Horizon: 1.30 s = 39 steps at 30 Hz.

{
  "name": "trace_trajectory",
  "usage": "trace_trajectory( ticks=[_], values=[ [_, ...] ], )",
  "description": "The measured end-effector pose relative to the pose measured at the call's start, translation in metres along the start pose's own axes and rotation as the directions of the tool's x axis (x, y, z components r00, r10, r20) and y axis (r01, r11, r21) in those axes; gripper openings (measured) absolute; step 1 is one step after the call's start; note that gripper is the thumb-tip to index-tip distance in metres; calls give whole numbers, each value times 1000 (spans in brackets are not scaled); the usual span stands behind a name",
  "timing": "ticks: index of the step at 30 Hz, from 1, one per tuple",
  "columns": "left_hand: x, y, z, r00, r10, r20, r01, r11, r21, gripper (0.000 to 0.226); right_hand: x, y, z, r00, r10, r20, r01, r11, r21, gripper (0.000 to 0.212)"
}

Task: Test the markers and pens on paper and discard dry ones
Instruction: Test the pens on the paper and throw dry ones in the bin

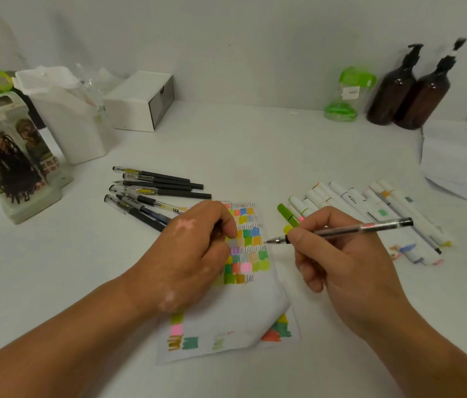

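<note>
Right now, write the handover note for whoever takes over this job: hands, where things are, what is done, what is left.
Left hand: fingers curled, resting on the paper; whether it holds anything cannot be seen.
Right hand: grips a clear pen, tip at the paper's right edge.
Black pens lie in a heap left of the paper; markers in a heap to its right.
Done: the paper carries many colour swatches and rows of black scribbles.
Left: try the held pen. Nothing shows which heaps are already tested, or where dry ones go.
</note>
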State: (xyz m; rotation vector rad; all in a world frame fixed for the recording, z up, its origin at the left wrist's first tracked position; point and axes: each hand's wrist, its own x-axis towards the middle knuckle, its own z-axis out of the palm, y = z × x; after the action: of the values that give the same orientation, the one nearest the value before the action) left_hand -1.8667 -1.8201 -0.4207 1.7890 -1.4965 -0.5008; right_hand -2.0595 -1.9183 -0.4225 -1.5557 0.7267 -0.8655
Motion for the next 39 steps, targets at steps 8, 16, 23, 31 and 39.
trace_trajectory(
  ticks=[8, 16, 23, 31, 39],
  values=[
    [2, -1, 1, 997, 70, 15, -69, 993, -93, 41, 1, -1, -4, 999, 0, 36, -8, 975, 221, 11],
    [4, -5, 1, 1000, 31, 3, -27, 927, -373, 48, 0, -2, -4, 999, -17, 38, 8, 978, 209, 4],
    [4, -2, 3, 999, 23, 40, 1, 860, -511, 45, -2, -3, 0, 997, -25, 73, 15, 991, 133, 7],
    [0, 3, 5, 1000, 15, 23, -1, 856, -516, 34, -5, -1, 4, 994, -19, 108, 16, 999, 30, 1],
    [1, 1, 4, 998, 58, -25, -63, 841, -537, 34, -6, 0, 2, 988, -39, 150, 27, 996, 82, 2]
  ],
)
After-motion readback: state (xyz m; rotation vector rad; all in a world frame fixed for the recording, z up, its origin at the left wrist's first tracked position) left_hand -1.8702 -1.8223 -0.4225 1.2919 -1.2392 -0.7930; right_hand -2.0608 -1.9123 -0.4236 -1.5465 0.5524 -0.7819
